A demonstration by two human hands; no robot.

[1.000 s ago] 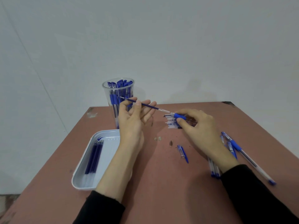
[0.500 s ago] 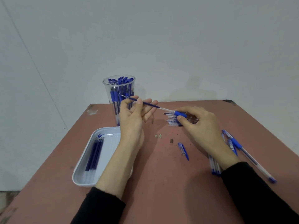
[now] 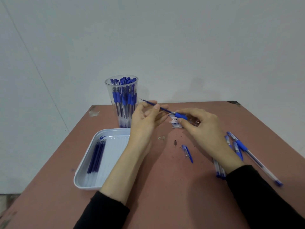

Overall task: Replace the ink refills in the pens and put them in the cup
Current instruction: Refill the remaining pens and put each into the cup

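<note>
My left hand (image 3: 145, 119) pinches a blue ink refill (image 3: 162, 108) between thumb and fingers, its tip pointing up and left. The refill's other end sits inside a pen barrel with a blue grip (image 3: 181, 116), which my right hand (image 3: 203, 129) holds above the table. A clear cup (image 3: 122, 103) full of blue pens stands just behind my left hand. A white tray (image 3: 113, 146) at the left holds several blue refills (image 3: 96, 157).
On the brown table (image 3: 165, 187) lie a metal pen tip (image 3: 175, 142), a blue cap (image 3: 187, 151), a row of short white pieces (image 3: 175, 123) and several pens (image 3: 244, 149) at the right, some under my right forearm. A wall stands behind.
Both hands have shifted slightly right, and the refill now sits further into the barrel. The camera tilted a little; nothing else on the table has moved.
</note>
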